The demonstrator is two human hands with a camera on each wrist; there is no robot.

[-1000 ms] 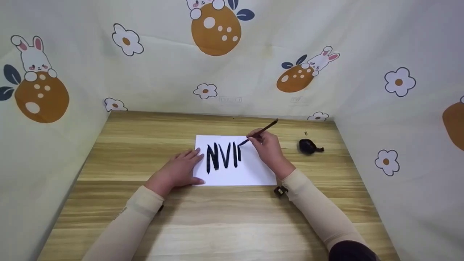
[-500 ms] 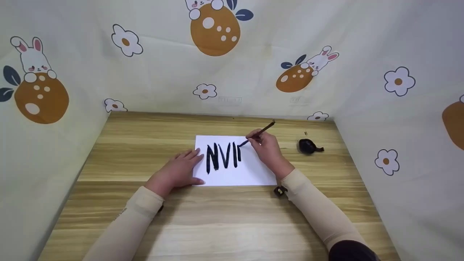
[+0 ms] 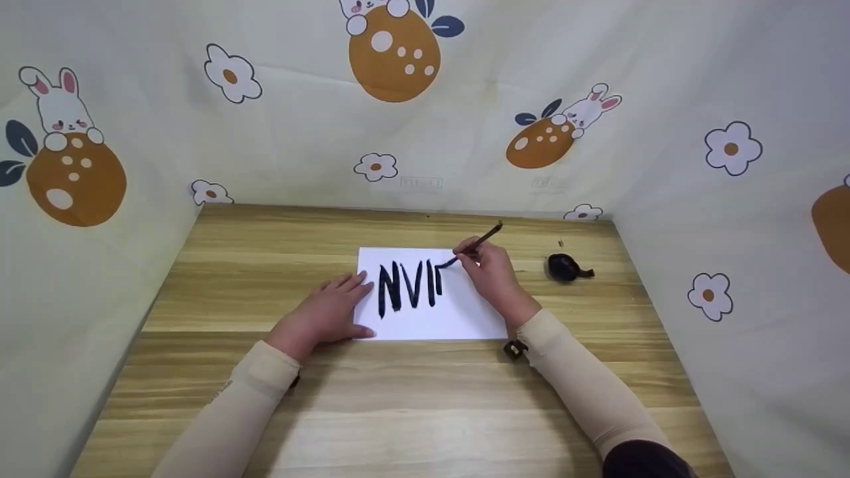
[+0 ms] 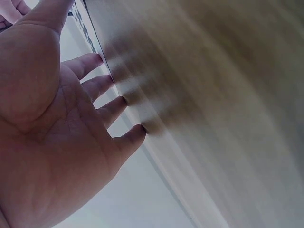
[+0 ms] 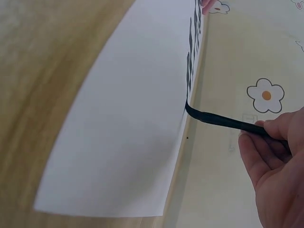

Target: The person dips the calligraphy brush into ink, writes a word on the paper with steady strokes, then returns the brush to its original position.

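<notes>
A white sheet of paper [image 3: 465, 318] lies on the wooden table, bearing thick black brush strokes [image 3: 413, 285] that look like N, V, I and a further upright with a short bar at its top. My right hand [image 3: 493, 269] pinches a dark paintbrush [image 3: 488, 234] between thumb and fingers, handle slanting up to the right. In the right wrist view the bristles of the paintbrush [image 5: 221, 119] bend against the paper by the strokes. My left hand [image 3: 332, 309] rests flat at the paper's left edge, fingers spread; the left wrist view shows its straight fingers [image 4: 114, 111] touching down.
A small black dish [image 3: 563, 268] with a short handle stands right of the paper, a tiny dark speck [image 3: 560, 243] behind it. Fabric walls [image 3: 299, 133] printed with rabbits, oranges and flowers enclose the table [image 3: 425, 405] at the back and both sides.
The brush tip has moved slightly right from the top of the last upright, leaving a short black bar. The brush's handle end has shifted a little left. My left hand has stayed still.
</notes>
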